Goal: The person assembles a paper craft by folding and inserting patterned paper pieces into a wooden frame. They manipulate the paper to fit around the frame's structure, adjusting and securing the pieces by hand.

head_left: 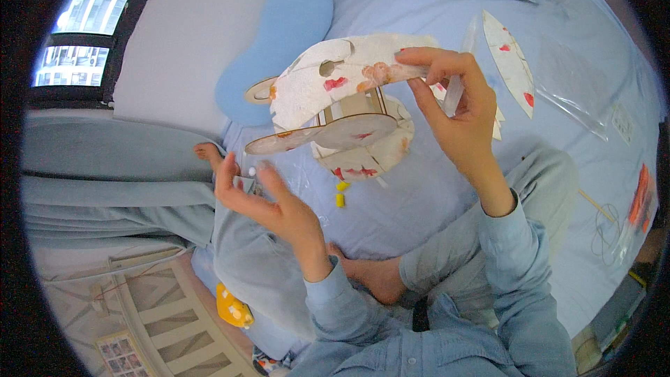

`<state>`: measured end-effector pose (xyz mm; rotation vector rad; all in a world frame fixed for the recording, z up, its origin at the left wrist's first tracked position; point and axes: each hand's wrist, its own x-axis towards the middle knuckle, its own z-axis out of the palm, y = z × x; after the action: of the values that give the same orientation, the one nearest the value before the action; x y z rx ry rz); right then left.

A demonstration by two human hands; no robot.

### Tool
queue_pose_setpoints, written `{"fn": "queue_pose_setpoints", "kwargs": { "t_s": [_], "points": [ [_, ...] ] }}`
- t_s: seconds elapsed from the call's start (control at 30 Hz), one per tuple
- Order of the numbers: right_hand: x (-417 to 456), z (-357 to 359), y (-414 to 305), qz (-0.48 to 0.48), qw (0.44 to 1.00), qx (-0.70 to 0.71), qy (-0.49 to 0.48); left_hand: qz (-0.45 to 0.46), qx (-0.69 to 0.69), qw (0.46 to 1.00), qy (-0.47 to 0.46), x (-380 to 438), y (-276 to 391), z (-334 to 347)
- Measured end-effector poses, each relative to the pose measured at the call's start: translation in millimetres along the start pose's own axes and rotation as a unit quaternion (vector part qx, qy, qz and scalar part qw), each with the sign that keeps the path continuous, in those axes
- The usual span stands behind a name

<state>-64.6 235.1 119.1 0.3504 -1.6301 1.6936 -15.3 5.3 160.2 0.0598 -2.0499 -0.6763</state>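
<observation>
A partly built craft model (pixel 361 65) of thin wooden ribs covered in white paper, with red and orange smears, is up in front of me. My right hand (pixel 460 97) pinches the right end of its upper panel between thumb and fingers. A translucent strip (pixel 469 36) passes behind those fingers; whether they grip it I cannot tell. Below the model's left end, my left hand (pixel 267 207) is raised with fingers apart, holding nothing visible. A tiny white piece (pixel 252 171) shows by its fingertips. The model's round base (pixel 366 162) appears at or near the bedsheet.
Two small yellow pieces (pixel 341 193) lie below the model. On the right are a leaf-shaped paper panel (pixel 507 63), a clear plastic bag (pixel 570 94), a thin stick with cord (pixel 596 205) and a red packet (pixel 639 199). A blue pillow (pixel 293 31) borders the wall.
</observation>
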Motion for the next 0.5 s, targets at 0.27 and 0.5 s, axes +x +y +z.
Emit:
{"fn": "queue_pose_setpoints", "kwargs": {
  "t_s": [0.27, 0.5],
  "points": [
    [-17.6, -9.1, 6.9, 0.023, 0.998, -0.065, -0.009, 0.211, 0.121, 0.95, -0.195, 25.2, 51.4, 33.2],
    [-23.7, -9.1, 5.5, 0.06, 0.993, -0.085, -0.051, 0.215, 0.091, 0.931, -0.281, 27.9, 42.4, 30.3]
  ]
}}
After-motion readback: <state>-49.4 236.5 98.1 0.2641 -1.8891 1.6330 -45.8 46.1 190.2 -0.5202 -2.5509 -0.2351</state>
